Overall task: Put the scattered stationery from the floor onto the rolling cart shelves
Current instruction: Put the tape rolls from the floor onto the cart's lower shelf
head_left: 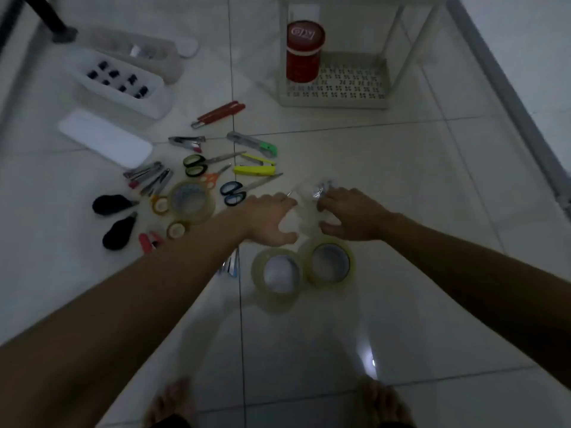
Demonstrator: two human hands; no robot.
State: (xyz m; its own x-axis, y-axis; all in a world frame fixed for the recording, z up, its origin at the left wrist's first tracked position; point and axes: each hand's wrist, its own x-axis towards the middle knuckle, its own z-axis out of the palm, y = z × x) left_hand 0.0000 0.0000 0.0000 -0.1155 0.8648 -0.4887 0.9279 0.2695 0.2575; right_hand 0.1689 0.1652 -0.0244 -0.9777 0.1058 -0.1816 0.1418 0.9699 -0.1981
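Note:
My left hand [268,217] and my right hand [352,214] reach to the floor and curl from both sides round a small clear box [304,211]; something silvery [323,189] glints at its far end. Just in front of the hands lie two clear tape rolls [278,273] [329,262]. To the left are scattered a big tape roll [190,199], blue scissors [234,193], green scissors [197,165], a yellow stapler [255,166], a green cutter [253,143] and a red cutter [219,114]. The white cart [333,97] stands at the back.
A red canister [304,54] stands on the cart's lowest shelf. At the far left are a white bin of black clips [117,84], its lid [105,137] and another bin [139,54]. A black furniture leg [52,20] is at the top left. My bare feet [173,400] show at the bottom.

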